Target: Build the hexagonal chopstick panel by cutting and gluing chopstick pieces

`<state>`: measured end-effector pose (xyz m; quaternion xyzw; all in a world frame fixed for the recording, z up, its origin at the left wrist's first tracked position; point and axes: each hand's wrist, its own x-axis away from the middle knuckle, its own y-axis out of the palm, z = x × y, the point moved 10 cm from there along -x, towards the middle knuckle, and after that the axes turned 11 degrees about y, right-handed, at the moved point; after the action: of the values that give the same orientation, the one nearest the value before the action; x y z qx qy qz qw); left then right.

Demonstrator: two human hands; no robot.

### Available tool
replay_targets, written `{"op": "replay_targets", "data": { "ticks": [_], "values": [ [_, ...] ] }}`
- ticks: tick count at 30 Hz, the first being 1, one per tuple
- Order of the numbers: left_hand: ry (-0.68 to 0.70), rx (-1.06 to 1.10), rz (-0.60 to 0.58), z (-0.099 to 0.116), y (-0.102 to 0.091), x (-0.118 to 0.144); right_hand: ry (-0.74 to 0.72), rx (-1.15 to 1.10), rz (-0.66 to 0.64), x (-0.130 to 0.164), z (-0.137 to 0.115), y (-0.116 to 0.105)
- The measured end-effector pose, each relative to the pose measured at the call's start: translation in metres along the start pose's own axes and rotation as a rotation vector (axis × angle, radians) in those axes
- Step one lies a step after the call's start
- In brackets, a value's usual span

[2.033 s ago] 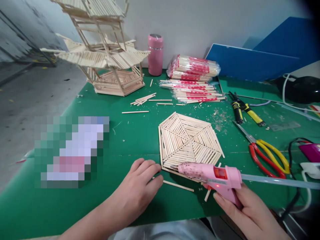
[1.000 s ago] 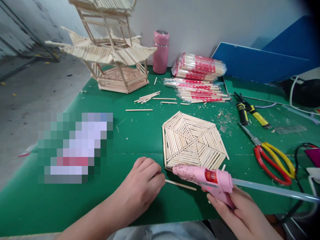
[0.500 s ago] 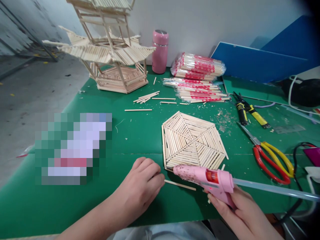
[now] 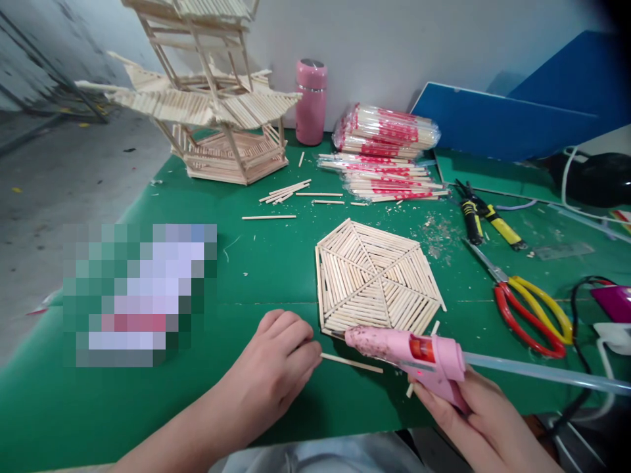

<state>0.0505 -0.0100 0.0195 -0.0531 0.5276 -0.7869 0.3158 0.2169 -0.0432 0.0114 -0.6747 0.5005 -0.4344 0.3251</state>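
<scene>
A loose wooden stick (image 4: 351, 362) lies on the green mat (image 4: 276, 263), touching the left hand's (image 4: 276, 371) curled fingertips, just before the hexagonal stick panel (image 4: 375, 276). The right hand (image 4: 480, 420) grips a pink glue gun (image 4: 411, 355), nozzle over the panel's near edge

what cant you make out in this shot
Head view only:
- Pixelated patch on the green mat: whatever lies there is blurred out.
- Left hand fingertips: curled under, contact with the thin wooden stick unclear.
- Tall wooden stick pagoda: top cut off by the frame edge.
</scene>
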Motion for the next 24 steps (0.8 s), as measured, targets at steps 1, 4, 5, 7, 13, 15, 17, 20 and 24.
{"op": "replay_targets", "data": {
  "ticks": [1,4,5,7,13,15,17,20,24],
  "values": [
    [-0.001,-0.002,-0.004,0.000,0.000,0.000,0.000,0.003,0.007,0.000,0.000,-0.001],
    [-0.005,-0.004,-0.025,0.000,0.002,0.000,0.004,0.001,0.034,0.001,-0.001,-0.006],
    [-0.006,-0.005,-0.030,0.000,0.002,0.000,0.006,-0.002,0.034,0.002,-0.001,-0.006],
    [-0.005,-0.006,-0.034,0.000,0.002,-0.001,0.022,-0.006,0.026,0.003,0.002,-0.005],
    [-0.006,0.004,-0.035,0.001,0.000,0.000,0.041,-0.041,0.040,0.007,0.011,-0.006],
    [-0.008,0.008,-0.034,0.000,0.001,0.000,0.038,-0.034,0.047,0.009,0.012,-0.006],
    [-0.012,0.013,-0.033,0.000,0.001,0.001,0.040,-0.021,0.057,0.010,0.014,-0.007],
    [-0.012,0.017,-0.026,-0.001,0.002,0.001,0.028,-0.001,0.075,0.012,0.018,-0.007],
    [-0.003,0.010,0.013,-0.001,-0.001,-0.001,0.026,0.018,0.078,0.014,0.023,-0.005]
  ]
}}
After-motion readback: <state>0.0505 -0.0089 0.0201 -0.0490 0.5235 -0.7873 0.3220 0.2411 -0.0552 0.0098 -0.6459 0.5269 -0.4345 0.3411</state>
